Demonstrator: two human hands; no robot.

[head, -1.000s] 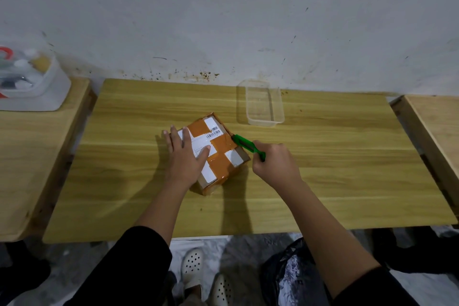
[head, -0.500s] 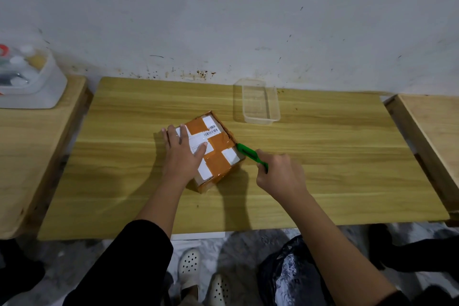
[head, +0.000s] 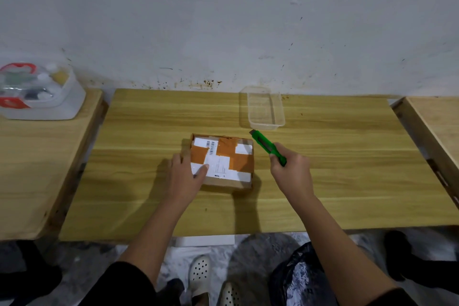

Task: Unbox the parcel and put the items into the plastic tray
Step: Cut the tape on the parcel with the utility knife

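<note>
A small cardboard parcel (head: 231, 156) with orange tape and white labels lies flat in the middle of the wooden table (head: 347, 169), its edges square to me. My left hand (head: 185, 176) rests on its near left corner, thumb on the top label. My right hand (head: 293, 174) grips a green box cutter (head: 267, 146) just right of the parcel, its tip pointing up and left near the parcel's far right corner. A clear plastic tray (head: 264, 109) stands empty at the table's far edge, behind the cutter's tip.
A white lidded plastic container (head: 42, 94) with assorted small items stands on a second wooden table at the left. Another wooden surface (head: 437, 126) adjoins on the right. A black plastic bag (head: 298, 278) and my feet in white shoes are below the table's near edge.
The parcel has been turned from a diagonal position to lie square to me. My right hand with the cutter has left the parcel's right edge and now sits beside it.
</note>
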